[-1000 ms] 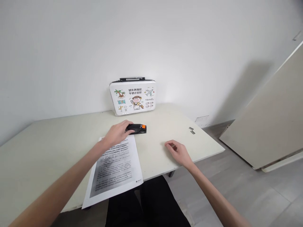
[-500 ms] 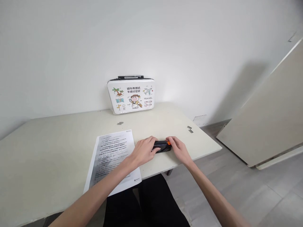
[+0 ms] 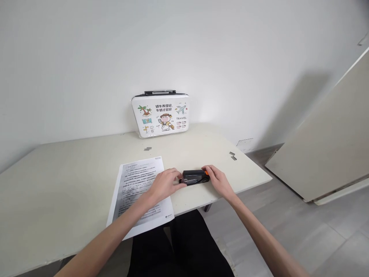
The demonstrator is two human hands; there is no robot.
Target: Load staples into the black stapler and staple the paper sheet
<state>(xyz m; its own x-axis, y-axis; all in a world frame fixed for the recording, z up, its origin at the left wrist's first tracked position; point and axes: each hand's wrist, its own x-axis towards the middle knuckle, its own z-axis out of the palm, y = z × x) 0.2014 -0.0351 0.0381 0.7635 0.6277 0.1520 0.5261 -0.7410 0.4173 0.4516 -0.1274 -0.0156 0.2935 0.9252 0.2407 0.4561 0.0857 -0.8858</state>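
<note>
A black stapler point(image 3: 193, 176) with an orange part at its right end lies on the table near the front edge. My left hand point(image 3: 165, 184) has its fingertips and thumb at the stapler's left end, closed about the tip. At the other end my right hand point(image 3: 218, 181) grips the stapler by the orange part, thumb and fingers around it. The stapler's top arm appears raised a little from its base. Under my left wrist lies a printed sheet of paper point(image 3: 138, 177), partly covered by my forearm.
A white travel case point(image 3: 161, 115) with cartoon prints stands against the wall at the back of the table point(image 3: 72, 181). Small staple strips point(image 3: 147, 148) lie in front of it, and more staple strips point(image 3: 233, 156) lie near the right edge. A pale panel point(image 3: 323, 154) leans at right.
My left hand has slid left from the stapler's top to its left end, uncovering most of its body. My right hand stays on the orange end. The view has shifted slightly.
</note>
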